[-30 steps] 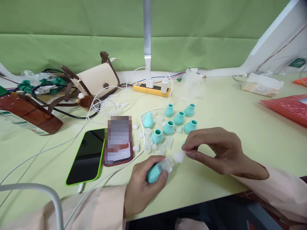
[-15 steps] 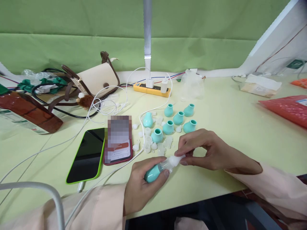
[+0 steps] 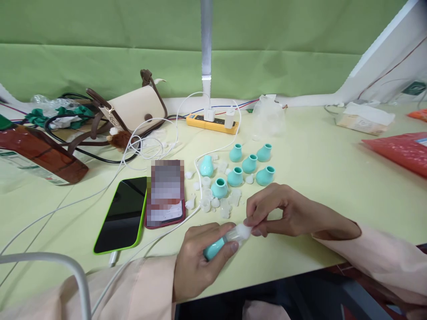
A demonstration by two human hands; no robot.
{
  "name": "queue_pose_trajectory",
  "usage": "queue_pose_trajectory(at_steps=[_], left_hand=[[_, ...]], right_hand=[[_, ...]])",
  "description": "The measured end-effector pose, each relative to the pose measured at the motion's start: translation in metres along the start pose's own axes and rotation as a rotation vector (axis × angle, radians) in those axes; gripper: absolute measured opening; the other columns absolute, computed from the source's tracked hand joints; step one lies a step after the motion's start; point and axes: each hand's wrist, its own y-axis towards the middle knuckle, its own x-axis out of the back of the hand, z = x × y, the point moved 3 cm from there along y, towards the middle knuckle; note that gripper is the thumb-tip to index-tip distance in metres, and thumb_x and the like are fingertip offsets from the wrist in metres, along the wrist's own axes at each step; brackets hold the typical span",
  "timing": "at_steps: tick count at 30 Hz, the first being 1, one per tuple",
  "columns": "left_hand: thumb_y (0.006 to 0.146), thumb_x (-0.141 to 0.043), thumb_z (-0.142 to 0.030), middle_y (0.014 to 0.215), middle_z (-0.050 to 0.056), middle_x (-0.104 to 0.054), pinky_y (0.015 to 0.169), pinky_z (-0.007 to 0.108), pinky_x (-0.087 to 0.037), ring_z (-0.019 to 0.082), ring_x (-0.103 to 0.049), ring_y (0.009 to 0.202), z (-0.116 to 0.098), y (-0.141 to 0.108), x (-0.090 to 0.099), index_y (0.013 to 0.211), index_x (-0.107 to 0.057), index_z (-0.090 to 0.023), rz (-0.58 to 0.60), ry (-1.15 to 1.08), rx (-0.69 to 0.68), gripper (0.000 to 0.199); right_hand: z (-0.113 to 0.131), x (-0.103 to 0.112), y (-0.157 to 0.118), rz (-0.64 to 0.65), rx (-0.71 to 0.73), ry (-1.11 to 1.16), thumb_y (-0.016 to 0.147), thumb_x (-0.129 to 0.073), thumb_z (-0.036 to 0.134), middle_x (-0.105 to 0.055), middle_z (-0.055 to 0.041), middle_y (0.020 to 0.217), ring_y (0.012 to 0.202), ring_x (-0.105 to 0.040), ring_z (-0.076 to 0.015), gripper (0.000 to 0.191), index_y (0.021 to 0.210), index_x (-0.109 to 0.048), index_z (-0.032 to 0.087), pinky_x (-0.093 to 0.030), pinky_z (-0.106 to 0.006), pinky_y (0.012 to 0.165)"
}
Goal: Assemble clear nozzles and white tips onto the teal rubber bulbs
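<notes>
My left hand (image 3: 195, 260) is wrapped round a bulb nasal aspirator, its turquoise bulb (image 3: 214, 250) in the palm and its clear chamber (image 3: 231, 236) pointing right. At the far end sits a soft white tip (image 3: 244, 231), pinched between the thumb and fingers of my right hand (image 3: 287, 211). Beyond my hands, several turquoise bulbs (image 3: 236, 177) stand with their necks open. One glossier bulb (image 3: 207, 166) lies near them. Small white tips (image 3: 190, 202) and clear plastic pieces (image 3: 225, 208) are scattered among the bulbs.
Two phones, one in a green case (image 3: 122, 215) and one in a dark red case (image 3: 167, 220), lie left. A white cable crosses the table near the parts. Behind are a cream handbag (image 3: 136, 109), a yellow power strip (image 3: 211, 124) and a plastic bag (image 3: 268, 118). A red packet (image 3: 400, 151) lies right.
My right fingers have moved slightly left and down, closer to my left hand, and cover more of the white tip's end. The view has shifted slightly.
</notes>
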Motion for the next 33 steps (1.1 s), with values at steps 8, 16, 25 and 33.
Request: queue_pose_trajectory(at_steps=[8, 16, 25, 33], left_hand=[[0.076, -0.054, -0.013, 0.071, 0.004, -0.067, 0.056, 0.023, -0.045, 0.015, -0.06, 0.063, -0.001, -0.001, 0.004, 0.09, -0.062, -0.016, -0.042, 0.005, -0.057, 0.017], [0.073, -0.058, -0.019, 0.082, 0.005, -0.068, 0.065, 0.025, -0.048, 0.017, -0.062, 0.071, 0.003, -0.004, 0.003, 0.093, -0.062, -0.018, -0.06, -0.083, 0.049, 0.02], [0.076, -0.054, -0.02, 0.077, 0.0, -0.064, 0.064, 0.021, -0.044, 0.013, -0.056, 0.069, 0.004, 0.002, -0.001, 0.092, -0.058, -0.017, 0.046, -0.062, 0.192, 0.016], [0.076, -0.055, -0.027, 0.08, 0.002, -0.063, 0.062, 0.022, -0.044, 0.014, -0.055, 0.068, 0.004, -0.002, -0.001, 0.096, -0.058, -0.019, 0.107, -0.116, 0.112, 0.022]], right_hand=[[0.003, -0.006, 0.004, -0.051, -0.005, 0.122, 0.068, -0.06, 0.007, -0.058, -0.0029, 0.065, 0.053, -0.055, -0.0076, 0.004, 0.066, -0.063, 0.009, -0.047, -0.019, 0.046], [0.003, -0.002, 0.002, -0.182, 0.014, 0.216, 0.063, -0.064, 0.005, -0.061, -0.0024, 0.064, 0.049, -0.057, -0.008, 0.019, 0.081, -0.067, 0.012, -0.049, -0.019, 0.044], [-0.009, 0.005, 0.001, -0.346, -0.063, 0.349, 0.062, -0.064, 0.002, -0.06, 0.0003, 0.057, 0.041, -0.055, -0.0069, 0.02, 0.075, -0.069, 0.018, -0.047, -0.016, 0.037], [0.003, 0.002, -0.002, -0.301, -0.063, 0.276, 0.062, -0.066, 0.006, -0.06, 0.0001, 0.055, 0.041, -0.049, -0.0064, 0.017, 0.071, -0.069, 0.02, -0.039, -0.017, 0.033]])
